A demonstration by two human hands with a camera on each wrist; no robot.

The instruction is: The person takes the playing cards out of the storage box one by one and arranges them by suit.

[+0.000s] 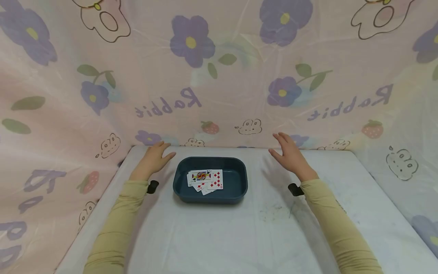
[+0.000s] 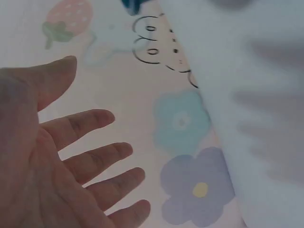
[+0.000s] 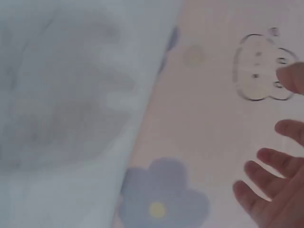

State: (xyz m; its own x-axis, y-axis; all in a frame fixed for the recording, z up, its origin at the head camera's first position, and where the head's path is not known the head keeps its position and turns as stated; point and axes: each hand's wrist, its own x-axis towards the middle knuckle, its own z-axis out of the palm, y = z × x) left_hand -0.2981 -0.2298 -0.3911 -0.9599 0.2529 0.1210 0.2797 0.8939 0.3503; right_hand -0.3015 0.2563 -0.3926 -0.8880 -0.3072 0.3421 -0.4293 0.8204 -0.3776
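My left hand (image 1: 154, 157) and right hand (image 1: 290, 153) hover spread and empty on either side of the tray (image 1: 239, 189), at mid-table (image 1: 239, 236). The dark blue tray looks like stiff, light plastic, probably best gripped by its rounded rim. The playing cards (image 1: 205, 180) lying face-up inside are likely thin and slippery.

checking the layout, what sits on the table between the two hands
In the head view, a dark tray holding playing cards.
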